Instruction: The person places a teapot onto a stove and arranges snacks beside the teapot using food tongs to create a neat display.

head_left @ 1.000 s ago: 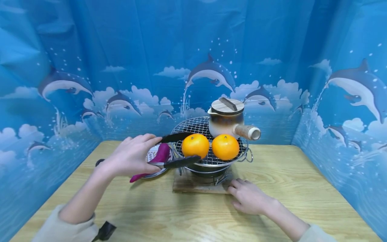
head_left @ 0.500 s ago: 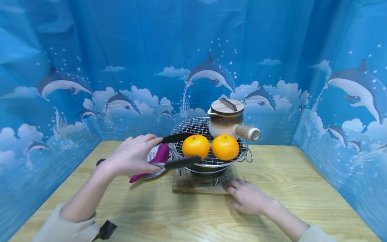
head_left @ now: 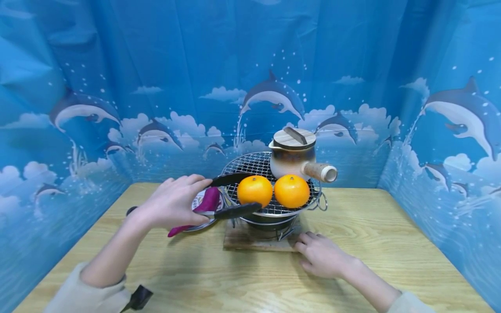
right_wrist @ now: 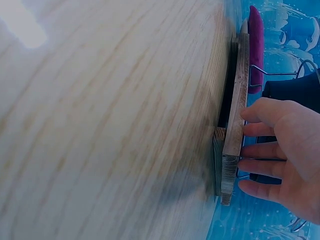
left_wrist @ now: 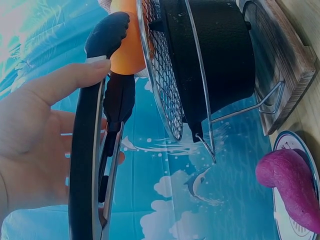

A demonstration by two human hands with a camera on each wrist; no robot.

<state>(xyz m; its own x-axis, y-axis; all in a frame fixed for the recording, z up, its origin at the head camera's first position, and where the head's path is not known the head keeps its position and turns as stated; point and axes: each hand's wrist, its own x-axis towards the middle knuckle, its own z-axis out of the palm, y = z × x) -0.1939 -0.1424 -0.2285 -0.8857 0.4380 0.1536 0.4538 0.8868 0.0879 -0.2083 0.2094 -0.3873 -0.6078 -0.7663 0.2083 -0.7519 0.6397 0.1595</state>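
My left hand (head_left: 178,201) grips black-tipped metal tongs (left_wrist: 85,160) between thumb and fingers. The tongs' spread tips stand on either side of the left orange (head_left: 254,191), which rests on a round wire grill rack (head_left: 244,164). A second orange (head_left: 292,191) sits right beside it. Down at the wooden board (head_left: 258,241) under the stove, my right hand (head_left: 326,255) rests its fingertips on the board's right front edge. In the right wrist view those fingers (right_wrist: 262,167) are lightly bent against the board.
A clay teapot (head_left: 291,163) with wooden lid and side handle stands at the rack's back right. Below the rack is a black stove pot (left_wrist: 215,50). Left of it, a purple sweet potato (head_left: 209,199) lies on a plate (left_wrist: 285,215). Dolphin-print curtains surround the table.
The left hand, the tongs and the left orange between their tips have shifted very slightly to the right. My right hand stays at the board.
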